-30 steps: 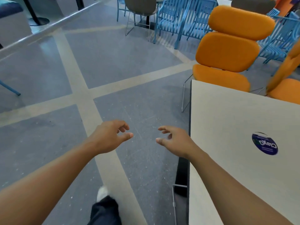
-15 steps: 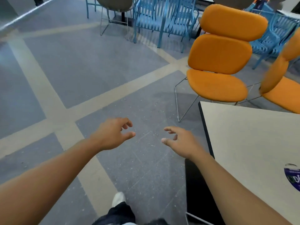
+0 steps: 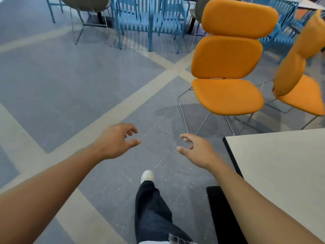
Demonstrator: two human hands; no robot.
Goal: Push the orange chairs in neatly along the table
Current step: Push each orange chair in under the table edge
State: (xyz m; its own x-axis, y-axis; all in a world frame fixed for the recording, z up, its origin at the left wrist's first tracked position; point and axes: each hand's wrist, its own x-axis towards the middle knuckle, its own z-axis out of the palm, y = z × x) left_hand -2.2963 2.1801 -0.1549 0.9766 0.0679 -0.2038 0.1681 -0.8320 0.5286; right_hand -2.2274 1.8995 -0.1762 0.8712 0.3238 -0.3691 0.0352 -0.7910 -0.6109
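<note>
Reaches forward with the left hand point(image 3: 116, 141) and the right hand point(image 3: 197, 150), both empty, fingers loosely curled and spread, touching nothing. Plants a white shoe point(image 3: 147, 176) ahead on the grey floor point(image 3: 70, 76), pointed toward the first orange chair point(image 3: 226, 95), which is far right of the hands and well apart from them. Finds that chair standing clear of the table point(image 3: 281, 164), off its far corner, seat facing near and not tucked under. Finds a second orange chair point(image 3: 302, 92) further right, blurred and angled, also out from the table edge, wire legs near those of the first.

Reads as the approach, with no chair pushed in yet.

Risks from here:
- Catching a toe or shin on the thin wire legs while closing in.
- Shoving high on the backrest and tipping the light frame instead of sliding it.
- Driving the first chair in crooked and tangling its legs with the second.
- Knocking the seat against the table's dark edge.
- Swinging wide into the blue chairs point(image 3: 149, 20) at far centre.
</note>
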